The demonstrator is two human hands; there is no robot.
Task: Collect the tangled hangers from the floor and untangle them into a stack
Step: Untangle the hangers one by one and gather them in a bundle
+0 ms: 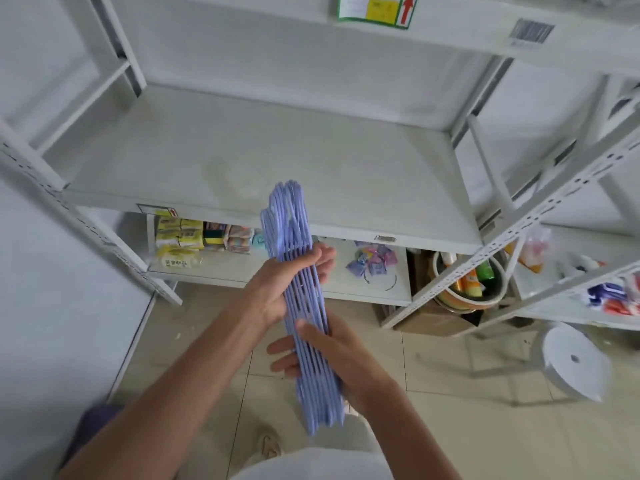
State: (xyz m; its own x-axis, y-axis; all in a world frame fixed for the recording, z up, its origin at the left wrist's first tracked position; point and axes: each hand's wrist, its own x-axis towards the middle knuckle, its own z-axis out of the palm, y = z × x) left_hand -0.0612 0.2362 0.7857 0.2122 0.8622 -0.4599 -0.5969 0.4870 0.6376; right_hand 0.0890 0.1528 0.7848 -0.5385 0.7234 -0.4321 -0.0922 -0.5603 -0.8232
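Note:
A bundle of several light purple plastic hangers (294, 223) lies lined up side by side, held in the air in front of the shelf. My left hand (277, 289) grips the bundle near its middle, fingers wrapped round to the right side. My right hand (332, 351) holds the lower part, thumb on top and fingers curled underneath on the left. The far end of the bundle reaches over the edge of the shelf board; the near end hangs above the floor tiles and looks blurred.
A white metal shelf (242, 157) stands ahead at waist height. The lower shelf (221, 271) carries sponges, packets and purple sachets. A cardboard box with a pot of bottles (464, 285) sits at right. A white round stool (571, 362) stands on the beige tiled floor.

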